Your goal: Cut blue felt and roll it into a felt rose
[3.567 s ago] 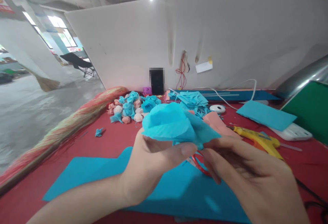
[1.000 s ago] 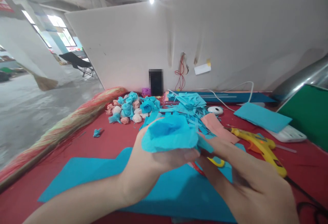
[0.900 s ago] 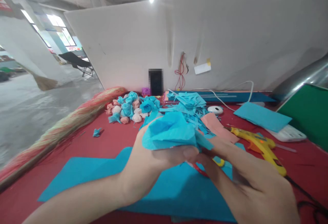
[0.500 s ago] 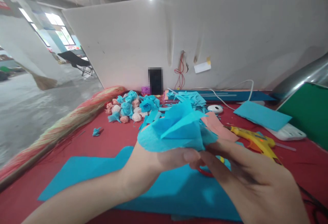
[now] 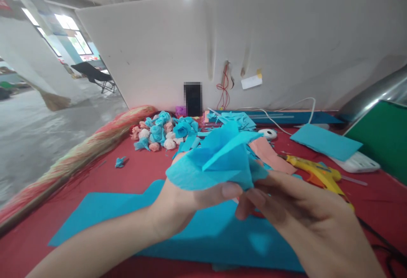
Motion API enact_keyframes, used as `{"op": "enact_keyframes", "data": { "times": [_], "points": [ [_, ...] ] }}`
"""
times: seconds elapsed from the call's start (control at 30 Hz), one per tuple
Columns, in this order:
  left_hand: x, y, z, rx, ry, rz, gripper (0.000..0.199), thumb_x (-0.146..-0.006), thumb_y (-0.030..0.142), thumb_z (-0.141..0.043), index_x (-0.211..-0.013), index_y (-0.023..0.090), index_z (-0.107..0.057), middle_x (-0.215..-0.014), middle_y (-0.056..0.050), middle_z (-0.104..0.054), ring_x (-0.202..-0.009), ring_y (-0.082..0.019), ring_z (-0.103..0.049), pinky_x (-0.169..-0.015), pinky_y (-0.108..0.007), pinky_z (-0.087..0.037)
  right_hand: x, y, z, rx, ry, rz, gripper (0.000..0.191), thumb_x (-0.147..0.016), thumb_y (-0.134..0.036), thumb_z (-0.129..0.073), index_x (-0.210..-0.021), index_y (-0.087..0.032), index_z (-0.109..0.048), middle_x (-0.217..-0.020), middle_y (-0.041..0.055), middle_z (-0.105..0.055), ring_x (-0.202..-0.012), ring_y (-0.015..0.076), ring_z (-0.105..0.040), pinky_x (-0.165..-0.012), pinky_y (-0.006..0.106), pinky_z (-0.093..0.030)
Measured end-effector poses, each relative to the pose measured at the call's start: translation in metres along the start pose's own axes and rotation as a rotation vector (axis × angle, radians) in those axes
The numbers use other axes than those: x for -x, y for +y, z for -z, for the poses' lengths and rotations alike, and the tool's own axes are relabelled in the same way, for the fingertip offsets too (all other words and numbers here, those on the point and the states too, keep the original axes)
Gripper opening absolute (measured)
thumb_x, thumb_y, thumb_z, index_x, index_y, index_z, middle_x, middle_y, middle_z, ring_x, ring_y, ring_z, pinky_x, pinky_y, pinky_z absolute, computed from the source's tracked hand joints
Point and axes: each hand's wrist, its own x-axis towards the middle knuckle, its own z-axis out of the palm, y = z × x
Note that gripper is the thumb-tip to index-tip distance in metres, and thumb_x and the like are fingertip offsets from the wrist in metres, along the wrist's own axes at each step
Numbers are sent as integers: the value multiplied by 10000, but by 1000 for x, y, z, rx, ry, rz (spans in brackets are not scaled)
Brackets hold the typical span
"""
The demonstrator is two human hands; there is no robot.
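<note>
Between my two hands is a blue crepe-paper flower [image 5: 219, 155] with wide, loosely wrapped petals. My left hand [image 5: 190, 199] grips it from the left, the thumb pressed along the base of the petals. My right hand [image 5: 305, 210] pinches the flower's lower right side near its base, fingertips close to the left thumb. A large sheet of blue paper [image 5: 104, 214] lies on the red table below both hands. Something with a red edge, partly hidden, shows under my right fingers.
Finished-looking blue, pink and white paper flowers [image 5: 157, 133] are heaped at the back left. A small blue paper piece [image 5: 120, 162] lies nearer. A yellow glue gun [image 5: 318, 174], pink paper [image 5: 270, 155] and folded blue paper [image 5: 326, 141] on a white device are at right.
The petals have shifted slightly left, and the right thumb and fingertips have moved a little at the flower's base. Both hands still hold the flower.
</note>
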Motion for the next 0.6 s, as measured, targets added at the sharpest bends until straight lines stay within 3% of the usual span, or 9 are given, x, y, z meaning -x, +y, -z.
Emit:
{"op": "enact_keyframes", "data": {
  "times": [0.1, 0.27, 0.4, 0.5, 0.6],
  "points": [
    [0, -2, 0, 28, 2, 3, 189, -770, 370, -608, -739, 188, -648, -666, -17, -586, -694, -174, -563, -750, -338, -480, 2, 1, 0, -52, -9, -20, 218, -808, -276, -549, -604, -292, -624, -526, -122, -619, -466, 43, -560, -455, 81, -440],
    [-1, -1, -1, 75, 27, 10, 189, -747, 346, -644, -865, 199, -631, -633, 3, -578, -635, -157, -552, -692, -321, -467, 4, 3, 0, -159, -40, -10, 162, -800, -197, -562, -760, -330, -648, -557, -128, -638, -490, 41, -594, -487, 76, -460],
    [0, 1, -2, 38, 61, 5, 182, -746, 348, -645, -695, 176, -610, -630, 0, -569, -653, -150, -547, -725, -310, -463, 3, 4, -2, -142, -41, -26, 142, -804, -215, -555, -850, -327, -629, -626, -117, -669, -543, 54, -627, -528, 92, -492],
    [-1, 1, -4, 5, 176, -52, 184, -725, 340, -669, -656, 178, -616, -655, 4, -597, -682, -148, -568, -750, -300, -481, 3, 5, -1, -1, -6, 6, 109, -793, -266, -566, -877, -321, -609, -720, -102, -680, -615, 79, -640, -531, 119, -511],
    [-2, 2, -6, -10, 349, -135, 137, -676, 288, -721, -772, 210, -661, -726, 19, -650, -780, -159, -601, -810, -295, -490, -1, 4, 8, 198, 135, 89, 106, -834, -312, -493, -843, -308, -598, -760, -93, -672, -649, 79, -620, -548, 126, -493]
  ]
}}
